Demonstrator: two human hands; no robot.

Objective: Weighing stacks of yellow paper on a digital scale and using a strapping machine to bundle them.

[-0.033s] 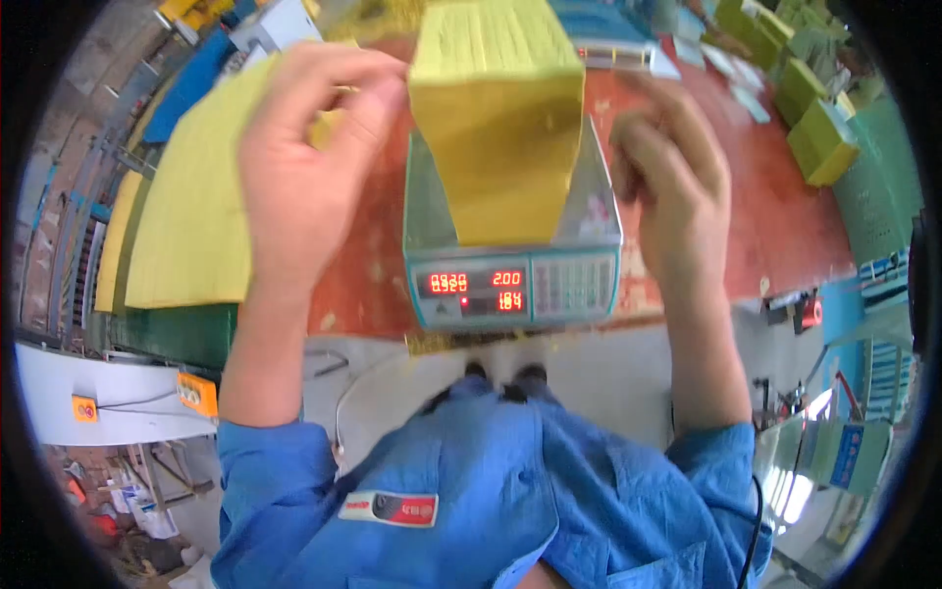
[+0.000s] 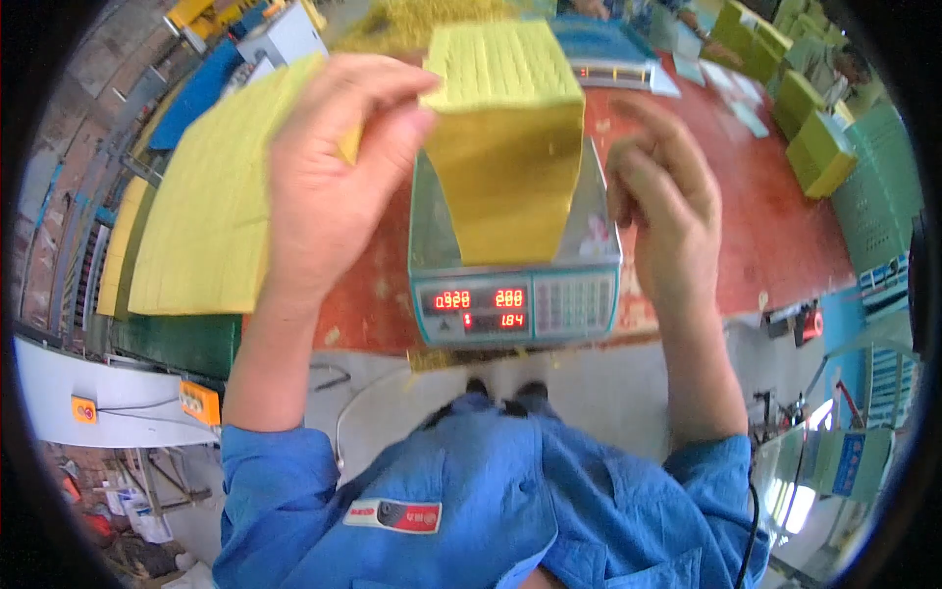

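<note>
A tall yellow block (image 2: 505,182) with a ridged top stands upright on the tray of a digital scale (image 2: 579,304), whose red display is lit. My left hand (image 2: 339,167) is at the block's upper left edge, thumb and index finger spread apart. Its fingertips overlap the block's corner in the picture; whether they touch it I cannot tell. To the right of the block, my right hand (image 2: 672,187) hangs over the scale's edge with nothing in it. Its fingers are bent but apart, and slightly blurred.
The scale sits near the front edge of a red table (image 2: 756,216). A large yellow slab (image 2: 196,216) lies at the left. Yellow shreds (image 2: 412,27) are heaped at the back, near a second scale (image 2: 618,74). More yellow blocks (image 2: 822,155) stand far right, where another person works.
My left hand has shifted right, its fingertips now overlapping the block's upper left corner. The scale and block appear slightly lower in the picture. My right hand keeps about the same pose.
</note>
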